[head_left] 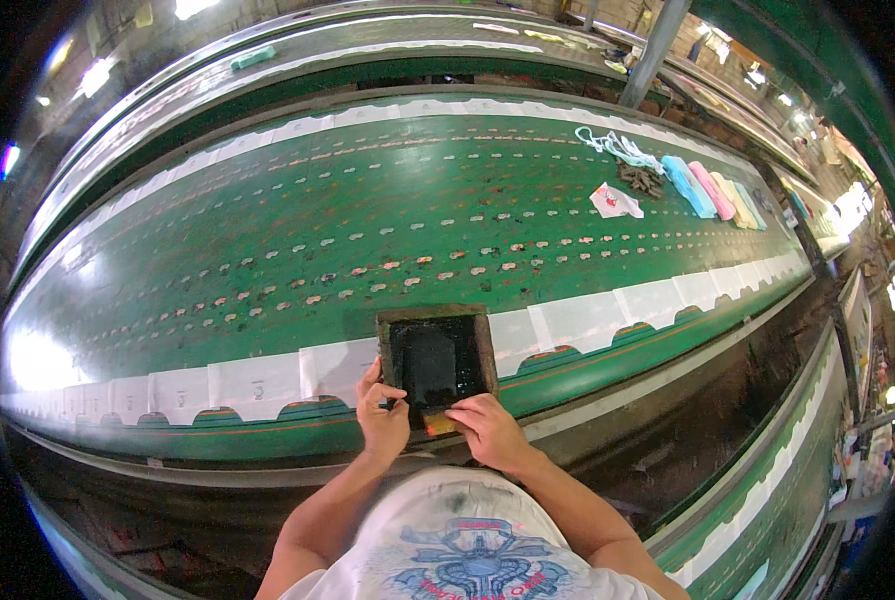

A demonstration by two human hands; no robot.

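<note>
Green covered the long printing table that ran across the frame, with a row of white fabric pieces lined along its near edge. A small wooden-framed printing screen, black with ink, lay on that row just below centre of the frame. The left hand gripped the frame's lower left corner, fingers curled on it. The right hand pressed flat on the frame's near edge, fingers close together. Folded coloured cloths lay at upper right.
</note>
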